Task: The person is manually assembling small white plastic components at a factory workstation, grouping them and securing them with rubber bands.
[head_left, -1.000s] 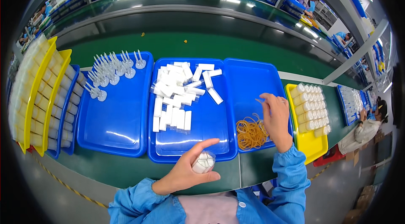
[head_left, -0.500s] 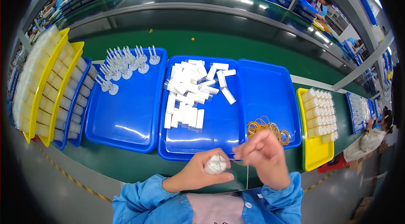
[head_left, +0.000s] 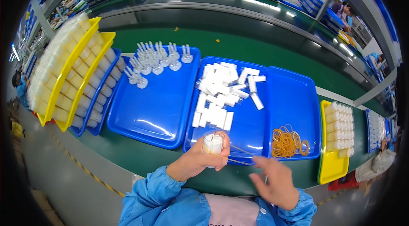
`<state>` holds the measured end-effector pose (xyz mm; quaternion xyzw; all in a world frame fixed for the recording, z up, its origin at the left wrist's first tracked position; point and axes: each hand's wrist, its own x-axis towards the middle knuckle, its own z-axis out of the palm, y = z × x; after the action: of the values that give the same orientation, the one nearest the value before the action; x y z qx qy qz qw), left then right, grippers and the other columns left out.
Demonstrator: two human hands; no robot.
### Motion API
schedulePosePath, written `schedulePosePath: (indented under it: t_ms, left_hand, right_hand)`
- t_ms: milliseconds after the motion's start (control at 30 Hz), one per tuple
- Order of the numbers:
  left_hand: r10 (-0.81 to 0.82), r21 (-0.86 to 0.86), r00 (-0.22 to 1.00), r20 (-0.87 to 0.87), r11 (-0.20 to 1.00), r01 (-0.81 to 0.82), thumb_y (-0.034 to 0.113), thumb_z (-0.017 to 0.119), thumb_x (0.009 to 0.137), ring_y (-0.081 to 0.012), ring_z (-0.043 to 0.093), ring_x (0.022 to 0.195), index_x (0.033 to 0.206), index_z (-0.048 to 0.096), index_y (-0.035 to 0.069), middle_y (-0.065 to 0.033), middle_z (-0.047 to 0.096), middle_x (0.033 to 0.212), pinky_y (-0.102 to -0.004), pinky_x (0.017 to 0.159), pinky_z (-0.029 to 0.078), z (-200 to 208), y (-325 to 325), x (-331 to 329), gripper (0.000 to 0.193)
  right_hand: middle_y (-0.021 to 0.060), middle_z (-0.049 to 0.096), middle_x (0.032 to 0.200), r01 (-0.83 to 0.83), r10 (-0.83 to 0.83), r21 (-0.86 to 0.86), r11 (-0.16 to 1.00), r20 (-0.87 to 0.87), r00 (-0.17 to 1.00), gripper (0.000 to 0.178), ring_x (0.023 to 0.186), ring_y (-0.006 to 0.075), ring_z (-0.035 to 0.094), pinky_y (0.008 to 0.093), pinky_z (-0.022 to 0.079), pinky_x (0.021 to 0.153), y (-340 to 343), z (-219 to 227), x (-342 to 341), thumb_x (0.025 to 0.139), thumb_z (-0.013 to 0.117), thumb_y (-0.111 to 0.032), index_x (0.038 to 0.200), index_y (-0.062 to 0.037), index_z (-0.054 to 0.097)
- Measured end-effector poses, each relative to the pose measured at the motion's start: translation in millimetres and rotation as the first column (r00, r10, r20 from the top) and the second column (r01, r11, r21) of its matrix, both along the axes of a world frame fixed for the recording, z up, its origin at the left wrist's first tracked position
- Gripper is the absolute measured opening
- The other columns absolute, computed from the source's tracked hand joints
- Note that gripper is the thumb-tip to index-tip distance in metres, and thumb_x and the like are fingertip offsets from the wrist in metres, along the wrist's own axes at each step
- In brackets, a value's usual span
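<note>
In front of my body, my left hand (head_left: 197,161) is closed around a bundle of white pieces in clear plastic (head_left: 212,144). A tan rubber band (head_left: 236,161) passes around the bundle and is stretched sideways in two strands. Its far end is hooked at the fingers of my right hand (head_left: 277,183), which are partly smeared by motion. Beyond my hands, more white wrapped pieces (head_left: 217,85) lie in the middle blue tray (head_left: 170,175). A heap of rubber bands (head_left: 286,143) rests in the right-hand blue tray (head_left: 294,94).
The left blue tray (head_left: 147,111) holds several clear stemmed plastic parts (head_left: 157,66). Stacked yellow and blue trays (head_left: 81,81) full of white bundles stand far left. At right, a yellow tray (head_left: 333,170) carries white bundles (head_left: 340,128). The table (head_left: 255,180) is green.
My right hand has moved away to the right and down, drawing the band out longer. The left hand has tilted the bundle more upright. The whole view has shifted.
</note>
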<state>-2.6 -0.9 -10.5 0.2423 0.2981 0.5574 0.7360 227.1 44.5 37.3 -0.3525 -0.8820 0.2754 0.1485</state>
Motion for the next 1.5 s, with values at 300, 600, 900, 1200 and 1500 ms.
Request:
schedulePosePath:
  t_ms: [300, 600, 900, 1200, 1500]
  left_hand:
    - [0.031, 0.099, 0.919, 0.394, 0.992, -0.076, 0.059, 0.066, 0.08, -0.0136, 0.049, 0.067, 0.101, 0.046, 0.014, 0.001, 0.046, 0.079, -0.028, 0.059, 0.039, -22, -9, 9, 0.053]
    - [0.147, 0.103, 0.988, -0.041, 0.984, -0.142, 0.084, 0.016, 0.081, -0.0158, 0.051, 0.056, 0.119, 0.049, 0.002, -0.0054, 0.053, 0.065, -0.0281, 0.055, 0.043, 3, -10, 16, 0.096]
    - [0.566, 0.6, 0.353, -0.745, 0.8, -0.015, 0.055, 0.026, 0.098, -0.0292, 0.064, 0.055, 0.128, 0.057, 0.01, -0.0089, 0.064, 0.063, -0.037, 0.049, 0.046, -12, -1, 21, 0.063]
    - [0.397, 0.503, 0.534, -0.746, 0.862, 0.06, 0.059, 0.036, 0.095, -0.029, 0.055, 0.114, 0.136, 0.045, 0.001, -0.0196, 0.051, 0.129, -0.0376, 0.091, 0.045, -1, -1, 19, 0.072]
    - [0.176, 0.185, 0.919, -0.354, 0.976, -0.116, 0.008, 0.072, 0.079, -0.0242, 0.041, 0.13, 0.148, 0.023, 0.007, -0.0118, 0.032, 0.146, -0.0378, 0.106, 0.034, -2, -10, 25, 0.084]
  right_hand:
    - [0.005, 0.06, 0.074, -0.071, -0.05, -0.373, 0.925, -0.305, 0.951, 0.01, 0.066, 0.0214, 0.057, 0.0407, 0.047, 0.077, -10, -47, 42, 0.081, 0.065, -0.017, 0.077, -0.0102, 0.06]
    - [0.0175, 0.042, 0.144, -0.762, -0.729, -0.642, 0.082, -0.561, 0.393, 0.061, 0.057, 0.014, 0.053, 0.0254, 0.041, 0.045, 6, -61, 11, 0.087, 0.047, 0.003, 0.145, -0.012, 0.036]
    - [0.0107, 0.053, 0.123, -0.241, 0.027, -0.368, 0.898, -0.5, 0.866, 0.053, 0.086, 0.0141, 0.06, 0.0256, 0.056, 0.064, 0, -24, -44, 0.075, 0.075, -0.001, 0.125, -0.008, 0.059]
    - [0.0125, 0.054, 0.109, -0.068, 0.104, 0.117, 0.991, -0.346, 0.932, 0.052, 0.088, 0.0281, 0.061, 0.0336, 0.051, 0.068, 0, -25, -44, 0.068, 0.076, -0.003, 0.117, -0.0067, 0.059]
    - [0.0149, 0.054, 0.11, -0.016, -0.03, -0.105, 0.994, -0.426, 0.904, 0.057, 0.096, 0.0297, 0.059, 0.0347, 0.051, 0.076, -1, -27, -50, 0.067, 0.076, -0.001, 0.12, -0.0056, 0.056]
